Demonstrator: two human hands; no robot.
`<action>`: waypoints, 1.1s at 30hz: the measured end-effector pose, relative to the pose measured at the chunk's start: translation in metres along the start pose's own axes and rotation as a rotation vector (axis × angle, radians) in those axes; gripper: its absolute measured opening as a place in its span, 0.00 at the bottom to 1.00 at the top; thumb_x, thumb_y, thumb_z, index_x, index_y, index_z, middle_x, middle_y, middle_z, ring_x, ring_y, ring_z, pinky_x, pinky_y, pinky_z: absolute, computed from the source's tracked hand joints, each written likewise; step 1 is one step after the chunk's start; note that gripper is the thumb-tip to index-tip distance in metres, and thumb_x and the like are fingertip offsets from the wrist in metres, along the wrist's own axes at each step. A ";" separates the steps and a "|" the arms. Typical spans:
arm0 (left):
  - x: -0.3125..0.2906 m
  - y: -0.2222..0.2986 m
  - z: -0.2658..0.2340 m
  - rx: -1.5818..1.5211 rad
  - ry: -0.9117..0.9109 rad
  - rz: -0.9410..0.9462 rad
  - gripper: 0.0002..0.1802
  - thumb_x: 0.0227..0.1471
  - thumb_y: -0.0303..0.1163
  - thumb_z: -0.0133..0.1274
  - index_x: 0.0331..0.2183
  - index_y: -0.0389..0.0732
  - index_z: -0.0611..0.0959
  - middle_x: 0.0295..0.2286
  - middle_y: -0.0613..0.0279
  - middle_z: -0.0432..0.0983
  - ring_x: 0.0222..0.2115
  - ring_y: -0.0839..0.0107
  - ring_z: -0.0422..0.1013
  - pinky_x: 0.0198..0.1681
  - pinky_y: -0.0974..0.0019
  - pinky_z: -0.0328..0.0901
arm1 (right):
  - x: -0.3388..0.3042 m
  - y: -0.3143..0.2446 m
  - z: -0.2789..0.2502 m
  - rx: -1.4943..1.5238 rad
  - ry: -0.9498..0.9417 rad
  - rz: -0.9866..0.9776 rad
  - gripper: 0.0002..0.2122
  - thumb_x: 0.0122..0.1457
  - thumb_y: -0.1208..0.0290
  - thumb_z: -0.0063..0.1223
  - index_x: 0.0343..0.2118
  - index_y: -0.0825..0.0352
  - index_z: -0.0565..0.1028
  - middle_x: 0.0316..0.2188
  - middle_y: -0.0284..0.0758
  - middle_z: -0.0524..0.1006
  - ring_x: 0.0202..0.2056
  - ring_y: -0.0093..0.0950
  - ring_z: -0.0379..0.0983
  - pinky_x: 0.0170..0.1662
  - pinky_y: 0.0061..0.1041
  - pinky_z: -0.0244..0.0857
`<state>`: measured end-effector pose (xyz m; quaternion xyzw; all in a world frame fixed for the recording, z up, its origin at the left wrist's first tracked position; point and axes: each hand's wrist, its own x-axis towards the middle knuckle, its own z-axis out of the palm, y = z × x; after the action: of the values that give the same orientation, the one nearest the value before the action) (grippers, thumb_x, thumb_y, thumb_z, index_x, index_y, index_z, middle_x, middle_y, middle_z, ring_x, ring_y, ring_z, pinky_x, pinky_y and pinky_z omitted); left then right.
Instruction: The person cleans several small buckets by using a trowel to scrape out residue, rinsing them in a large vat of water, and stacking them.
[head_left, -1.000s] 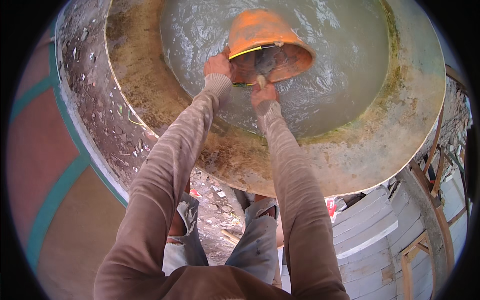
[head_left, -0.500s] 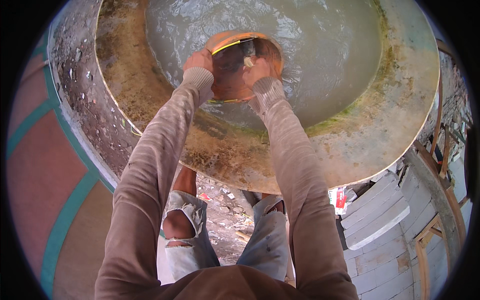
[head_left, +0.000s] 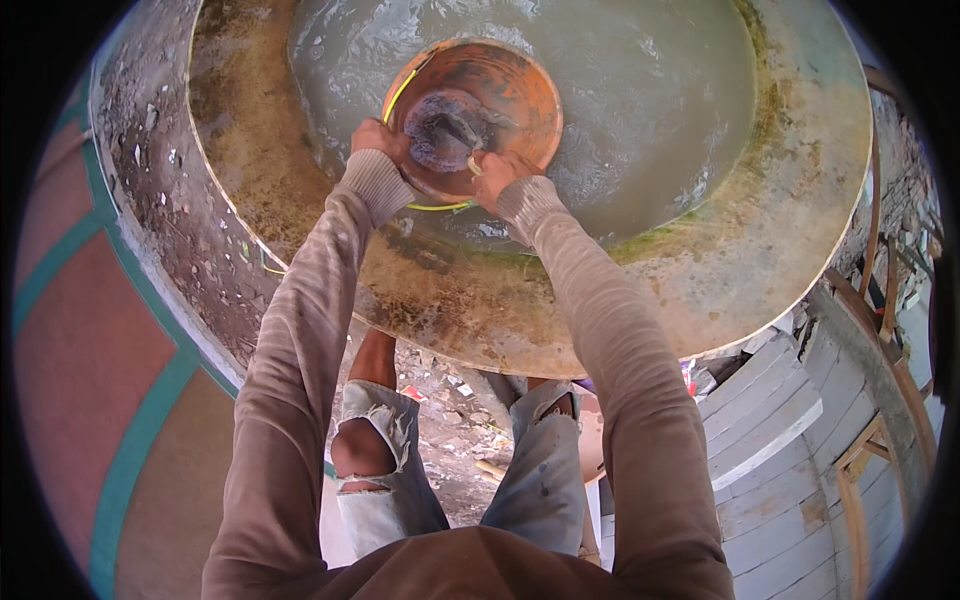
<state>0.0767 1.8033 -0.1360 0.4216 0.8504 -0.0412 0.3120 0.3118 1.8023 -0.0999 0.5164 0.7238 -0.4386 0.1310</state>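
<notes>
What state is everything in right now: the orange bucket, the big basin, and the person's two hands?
Orange bucket: tipped toward the camera, mouth facing us, wet grey residue inside.
Big round basin: filled with murky grey water, rim stained green-brown.
Left hand: gripping the bucket's rim.
Right hand: gripping the rim's near edge.

Basin (head_left: 780,250) top cut off; bucket (head_left: 480,110) contents perhaps sludge.

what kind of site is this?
Probably an outdoor building or masonry site. A large round basin holds grey, murky water; both hands, left hand and right hand, grip an orange bucket in it. Rubble litters the ground, with weathered planks alongside.
</notes>
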 end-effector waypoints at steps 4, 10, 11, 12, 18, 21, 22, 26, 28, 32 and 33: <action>-0.009 -0.004 -0.002 -0.041 0.073 0.019 0.20 0.39 0.36 0.58 0.30 0.27 0.82 0.33 0.34 0.78 0.40 0.45 0.76 0.45 0.54 0.70 | 0.010 0.000 -0.035 -0.020 0.013 0.100 0.16 0.59 0.68 0.47 0.50 0.64 0.73 0.48 0.45 0.77 0.51 0.42 0.73 0.54 0.41 0.66; -0.026 0.020 -0.015 -0.074 0.108 0.100 0.21 0.39 0.35 0.55 0.32 0.26 0.82 0.31 0.32 0.78 0.38 0.44 0.76 0.43 0.52 0.71 | -0.014 -0.006 -0.017 -0.057 0.058 -0.111 0.13 0.61 0.67 0.44 0.45 0.63 0.76 0.46 0.46 0.77 0.49 0.42 0.74 0.51 0.40 0.69; -0.026 0.020 -0.018 -0.069 0.102 0.091 0.19 0.39 0.34 0.56 0.31 0.26 0.82 0.30 0.33 0.78 0.37 0.44 0.77 0.43 0.52 0.71 | -0.009 -0.003 -0.022 -0.007 0.073 -0.005 0.13 0.61 0.66 0.44 0.45 0.62 0.76 0.46 0.46 0.77 0.49 0.42 0.74 0.51 0.40 0.68; -0.025 0.020 -0.021 -0.063 0.095 0.082 0.18 0.39 0.33 0.57 0.30 0.26 0.82 0.30 0.34 0.78 0.37 0.44 0.77 0.42 0.52 0.71 | 0.000 0.002 -0.031 0.044 0.088 0.102 0.13 0.61 0.66 0.44 0.45 0.62 0.76 0.47 0.46 0.77 0.50 0.43 0.74 0.51 0.40 0.68; -0.021 0.016 -0.019 -0.066 0.097 0.084 0.19 0.39 0.35 0.56 0.29 0.25 0.82 0.28 0.33 0.78 0.36 0.43 0.77 0.41 0.52 0.71 | -0.015 -0.020 -0.038 -0.018 0.007 -0.015 0.13 0.61 0.67 0.44 0.46 0.63 0.75 0.46 0.47 0.77 0.51 0.43 0.73 0.53 0.41 0.67; -0.016 0.020 -0.025 -0.047 0.140 0.116 0.19 0.39 0.35 0.56 0.29 0.26 0.82 0.28 0.33 0.78 0.36 0.43 0.77 0.41 0.52 0.71 | -0.016 -0.028 -0.034 0.008 0.056 -0.047 0.13 0.61 0.67 0.45 0.46 0.63 0.75 0.44 0.47 0.78 0.50 0.43 0.73 0.52 0.41 0.68; -0.018 0.022 -0.025 -0.061 0.145 0.116 0.19 0.39 0.35 0.56 0.29 0.26 0.82 0.28 0.33 0.78 0.36 0.43 0.77 0.41 0.52 0.72 | -0.020 -0.028 -0.029 0.015 0.050 -0.063 0.13 0.61 0.67 0.45 0.46 0.64 0.75 0.43 0.48 0.78 0.49 0.43 0.74 0.51 0.41 0.68; -0.015 0.024 -0.033 -0.062 0.144 0.106 0.18 0.40 0.34 0.55 0.30 0.27 0.82 0.28 0.33 0.78 0.35 0.42 0.77 0.41 0.51 0.71 | -0.002 -0.012 -0.036 -0.064 0.152 0.041 0.16 0.62 0.65 0.46 0.51 0.60 0.73 0.36 0.45 0.80 0.43 0.45 0.77 0.46 0.44 0.70; -0.014 0.021 -0.039 0.024 0.077 0.124 0.17 0.41 0.34 0.55 0.30 0.28 0.83 0.28 0.34 0.78 0.35 0.42 0.77 0.41 0.50 0.71 | 0.015 0.009 -0.050 -0.223 0.212 0.031 0.15 0.62 0.65 0.45 0.51 0.60 0.73 0.35 0.45 0.80 0.40 0.45 0.78 0.43 0.44 0.71; -0.033 0.044 -0.036 0.172 0.224 0.374 0.16 0.48 0.34 0.52 0.37 0.35 0.83 0.25 0.39 0.78 0.32 0.42 0.76 0.37 0.48 0.71 | 0.018 0.028 -0.003 -0.224 0.280 0.061 0.16 0.63 0.66 0.47 0.52 0.61 0.74 0.32 0.44 0.80 0.31 0.41 0.80 0.35 0.38 0.74; -0.041 0.063 -0.026 0.350 0.103 0.459 0.19 0.53 0.33 0.48 0.46 0.37 0.77 0.29 0.42 0.79 0.32 0.44 0.77 0.35 0.47 0.71 | 0.021 0.032 0.011 0.069 0.181 0.146 0.17 0.62 0.66 0.50 0.52 0.63 0.74 0.31 0.44 0.80 0.29 0.38 0.79 0.33 0.35 0.74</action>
<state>0.1293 1.8236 -0.0797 0.6518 0.7276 -0.0942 0.1923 0.3273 1.8098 -0.1362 0.6095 0.6776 -0.4040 0.0786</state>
